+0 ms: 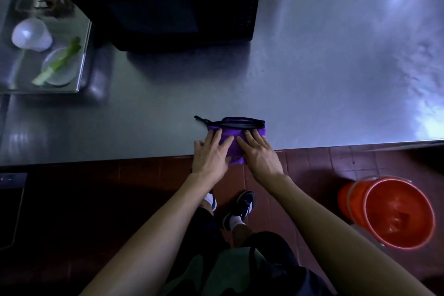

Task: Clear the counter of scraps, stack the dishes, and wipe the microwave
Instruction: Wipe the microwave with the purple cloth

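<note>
We press the purple cloth (234, 144) flat at the counter (312, 94) edge with left hand (211, 154) and right hand (260, 155), fingers straight; microwave (168, 7) apparently unwiped, scraps and dishes sit in the tray (81, 60).

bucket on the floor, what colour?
Orange-red. The bucket stands on the tiled floor right of the person's feet; only the head view shows it.

The top edge cuts off the black microwave (165, 2), and motion blur smears the tray (81, 60) contents at upper left.
</note>
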### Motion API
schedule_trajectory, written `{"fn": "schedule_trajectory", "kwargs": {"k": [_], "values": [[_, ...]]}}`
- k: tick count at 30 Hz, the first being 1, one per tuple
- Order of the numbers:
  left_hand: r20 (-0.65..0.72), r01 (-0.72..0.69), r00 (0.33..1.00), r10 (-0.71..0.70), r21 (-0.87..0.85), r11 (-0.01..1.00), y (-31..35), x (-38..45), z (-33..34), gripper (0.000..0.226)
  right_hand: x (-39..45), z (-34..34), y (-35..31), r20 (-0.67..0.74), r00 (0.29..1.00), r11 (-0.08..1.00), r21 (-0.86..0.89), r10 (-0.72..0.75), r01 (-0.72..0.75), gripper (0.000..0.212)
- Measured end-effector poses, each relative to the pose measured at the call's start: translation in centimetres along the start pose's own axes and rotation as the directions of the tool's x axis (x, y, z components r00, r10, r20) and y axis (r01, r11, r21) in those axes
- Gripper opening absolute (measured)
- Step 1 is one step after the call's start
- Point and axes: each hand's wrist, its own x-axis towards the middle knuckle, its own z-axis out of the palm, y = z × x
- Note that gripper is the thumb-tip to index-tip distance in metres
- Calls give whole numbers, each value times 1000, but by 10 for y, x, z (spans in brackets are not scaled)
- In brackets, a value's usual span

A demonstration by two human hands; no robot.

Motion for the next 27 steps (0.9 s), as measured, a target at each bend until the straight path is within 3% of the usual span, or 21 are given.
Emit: {"fn": "schedule_trajectory", "kwargs": {"k": [12, 27], "values": [[-6, 112, 994, -113, -84, 990, -66, 62, -21, 64, 102, -11, -22, 61, 998, 999, -19, -32, 33, 54], [-48, 47, 997, -55, -153, 987, -122, 208, -73, 60, 257, -63, 0, 66, 998, 1000, -26, 9, -7, 53]]}}
